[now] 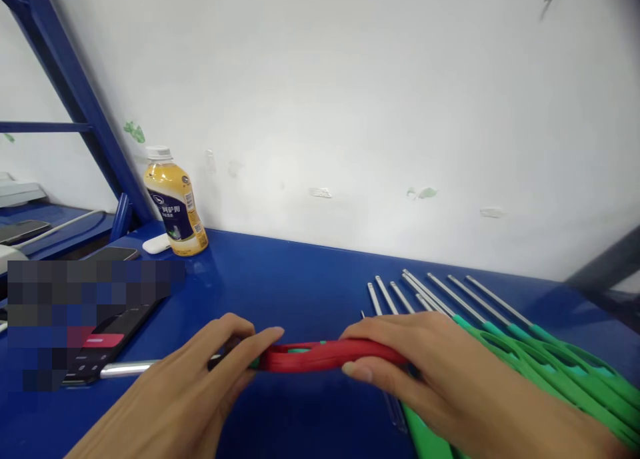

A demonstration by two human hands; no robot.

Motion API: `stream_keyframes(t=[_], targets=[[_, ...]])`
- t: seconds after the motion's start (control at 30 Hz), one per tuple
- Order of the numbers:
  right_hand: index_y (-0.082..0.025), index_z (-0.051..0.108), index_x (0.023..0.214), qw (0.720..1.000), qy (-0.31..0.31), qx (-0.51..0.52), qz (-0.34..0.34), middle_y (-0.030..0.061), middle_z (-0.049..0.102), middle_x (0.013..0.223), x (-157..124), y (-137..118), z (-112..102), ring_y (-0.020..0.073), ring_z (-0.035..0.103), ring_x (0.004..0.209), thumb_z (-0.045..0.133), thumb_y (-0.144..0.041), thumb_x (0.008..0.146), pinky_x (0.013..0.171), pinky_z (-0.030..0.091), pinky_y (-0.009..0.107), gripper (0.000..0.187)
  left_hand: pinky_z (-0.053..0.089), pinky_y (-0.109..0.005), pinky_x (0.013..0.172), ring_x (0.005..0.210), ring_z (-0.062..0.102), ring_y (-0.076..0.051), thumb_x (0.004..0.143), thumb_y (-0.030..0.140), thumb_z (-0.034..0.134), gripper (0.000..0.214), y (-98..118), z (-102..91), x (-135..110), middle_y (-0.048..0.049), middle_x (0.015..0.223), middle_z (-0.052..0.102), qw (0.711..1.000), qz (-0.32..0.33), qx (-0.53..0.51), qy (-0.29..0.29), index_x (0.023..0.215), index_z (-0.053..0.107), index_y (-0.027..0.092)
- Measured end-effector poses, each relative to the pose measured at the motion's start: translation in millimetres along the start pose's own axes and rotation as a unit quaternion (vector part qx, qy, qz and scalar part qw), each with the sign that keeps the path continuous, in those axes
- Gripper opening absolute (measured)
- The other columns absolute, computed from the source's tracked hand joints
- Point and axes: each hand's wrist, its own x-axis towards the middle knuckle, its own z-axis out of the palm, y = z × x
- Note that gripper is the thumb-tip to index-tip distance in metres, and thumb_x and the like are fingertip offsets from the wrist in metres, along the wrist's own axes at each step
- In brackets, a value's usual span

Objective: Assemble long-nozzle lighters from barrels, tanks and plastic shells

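Observation:
A red handle (320,357) with an opening in it lies level between my two hands, low in the middle of the head view. Green shows inside the opening. My left hand (220,362) is closed round its left end, near a dark collar. A silver metal rod (127,369) sticks out to the left beyond that hand, apparently part of the same tool. My right hand (405,352) grips the handle's right end, thumb in front and fingers over the top. Beside and beneath my right hand lie several green-handled tools (545,366) with metal rods.
The blue tabletop (260,266) runs back to a white wall (325,112). A yellow drink bottle (175,206) stands at the back left, by a small white case (157,244). A phone (90,359) lies at the left, partly blurred out. A blue metal frame (90,106) rises there.

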Motion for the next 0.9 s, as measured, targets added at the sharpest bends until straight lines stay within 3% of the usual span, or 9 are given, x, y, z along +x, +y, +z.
stream_keyframes(t=[0.1,0.17,0.27,0.33,0.43,0.6,0.77,0.9], targets=[[-0.031,0.074,0.092,0.998,-0.023,-0.051,-0.018,-0.0078,0.074,0.076,-4.7,2.9,9.6,0.0157,0.071,0.065,0.054,-0.048,0.109,0.058,0.041,0.030,0.031,0.063,-0.023,0.085,0.103,0.078,-0.021,0.106,0.029,0.051,0.037,11.6,1.4,6.5,-0.0034,0.128,0.075,1.000,0.021,0.000,0.005,0.141,0.061,0.032],[-0.030,0.073,0.090,0.993,0.001,-0.103,-0.057,-0.0065,0.073,0.073,-8.1,5.4,16.7,0.0174,0.070,0.060,0.053,-0.049,0.109,0.054,0.040,0.031,0.034,0.061,-0.022,0.070,0.080,0.077,-0.017,0.106,0.018,0.042,0.030,18.8,0.0,12.6,-0.0014,0.101,0.078,0.998,0.043,-0.035,-0.040,0.119,0.068,0.028],[-0.029,0.075,0.086,0.980,0.044,-0.161,-0.104,-0.0053,0.073,0.067,-11.4,8.4,25.1,0.0193,0.069,0.053,0.054,-0.049,0.108,0.049,0.039,0.032,0.037,0.057,-0.027,0.060,0.067,0.073,-0.018,0.103,0.014,0.042,0.028,25.6,-1.4,16.4,-0.0008,0.092,0.077,0.995,0.034,-0.028,-0.084,0.108,0.068,0.025],[-0.029,0.074,0.080,0.978,0.041,-0.170,-0.111,-0.0053,0.071,0.063,-11.5,10.0,29.1,0.0193,0.069,0.052,0.055,-0.049,0.108,0.047,0.038,0.032,0.039,0.058,-0.028,0.069,0.074,0.076,-0.020,0.099,0.014,0.053,0.023,27.7,-0.9,13.9,0.0008,0.098,0.079,0.993,0.019,-0.032,-0.116,0.112,0.067,0.026],[-0.029,0.071,0.072,0.980,-0.007,-0.167,-0.104,-0.0049,0.068,0.058,-9.6,14.5,33.4,0.0168,0.065,0.046,0.055,-0.046,0.108,0.045,0.032,0.033,0.044,0.059,-0.029,0.079,0.089,0.078,-0.021,0.095,0.012,0.062,0.031,28.6,0.1,7.6,0.0033,0.105,0.080,0.987,-0.005,-0.047,-0.154,0.120,0.065,0.029],[-0.028,0.073,0.076,0.971,-0.001,-0.227,-0.071,-0.0017,0.074,0.066,-6.9,32.2,33.6,0.0209,0.073,0.056,0.048,-0.036,0.111,0.051,0.030,0.035,0.043,0.063,-0.033,0.085,0.094,0.078,-0.023,0.099,0.010,0.050,0.032,19.1,2.9,-0.8,-0.0011,0.109,0.079,0.988,0.002,-0.041,-0.151,0.119,0.066,0.028],[-0.028,0.072,0.081,0.955,-0.049,-0.294,0.015,0.0003,0.072,0.062,-7.1,41.5,30.4,0.0312,0.073,0.054,0.062,-0.034,0.102,0.050,0.019,0.036,0.024,0.064,-0.029,0.088,0.106,0.079,-0.023,0.098,0.009,0.046,0.039,-0.8,8.5,-15.6,-0.0040,0.120,0.078,0.994,0.002,-0.010,-0.109,0.123,0.070,0.028],[-0.027,0.072,0.089,0.947,-0.082,-0.307,0.039,0.0031,0.075,0.067,-8.5,38.8,33.9,0.0348,0.075,0.058,0.064,-0.033,0.099,0.051,0.016,0.037,0.014,0.064,-0.036,0.096,0.115,0.077,-0.025,0.104,0.024,0.051,0.037,-9.4,3.5,-15.3,0.0000,0.128,0.078,0.989,-0.054,-0.004,-0.135,0.136,0.066,0.035]])
